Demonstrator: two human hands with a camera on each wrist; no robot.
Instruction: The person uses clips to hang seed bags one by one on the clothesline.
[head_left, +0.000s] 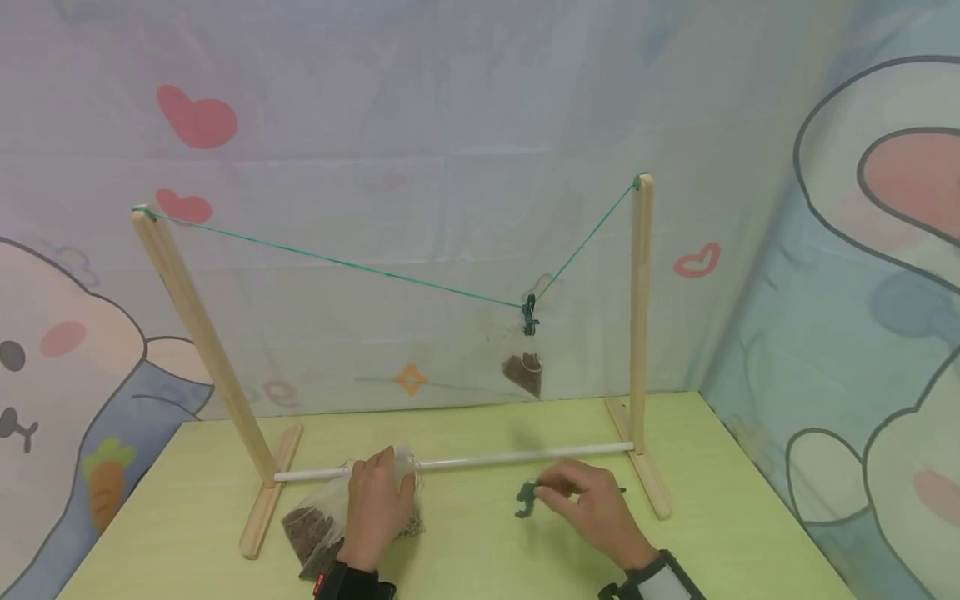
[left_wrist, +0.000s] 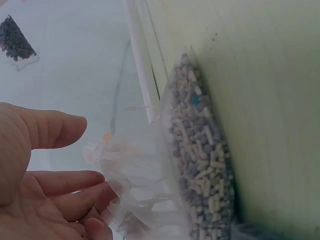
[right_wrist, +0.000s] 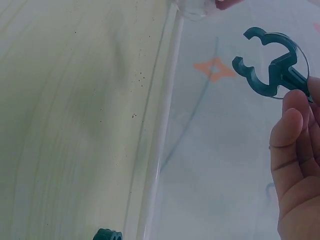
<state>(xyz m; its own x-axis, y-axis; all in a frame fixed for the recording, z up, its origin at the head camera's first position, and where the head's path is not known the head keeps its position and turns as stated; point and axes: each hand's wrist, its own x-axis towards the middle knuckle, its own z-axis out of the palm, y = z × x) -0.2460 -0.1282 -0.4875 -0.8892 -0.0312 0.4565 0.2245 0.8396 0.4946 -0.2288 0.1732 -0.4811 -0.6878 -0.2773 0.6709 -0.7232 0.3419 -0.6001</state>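
My right hand (head_left: 592, 504) pinches a dark green plastic clip (head_left: 527, 498) by its handles, above the table. In the right wrist view that clip's curved jaws stand apart. Beside the rod, my left hand (head_left: 378, 508) is over the clear bags, its thumb spread away from the fingers. The fingertips are right at the loose plastic top of a bag of grey and pale pellets (left_wrist: 200, 165). To its left lies a bag of brown bits (head_left: 309, 533). Another small bag of brown bits (head_left: 522, 372) hangs from a green string (head_left: 337, 264) by a dark clip (head_left: 529, 317).
The string runs between a left wooden post (head_left: 206, 342) and a right wooden post (head_left: 641, 317), sagging at the hung bag. A white rod (head_left: 525, 457) joins the posts low down. Another green clip (right_wrist: 107, 234) lies on the pale table (head_left: 720, 500). A printed cloth (head_left: 420, 100) stands behind.
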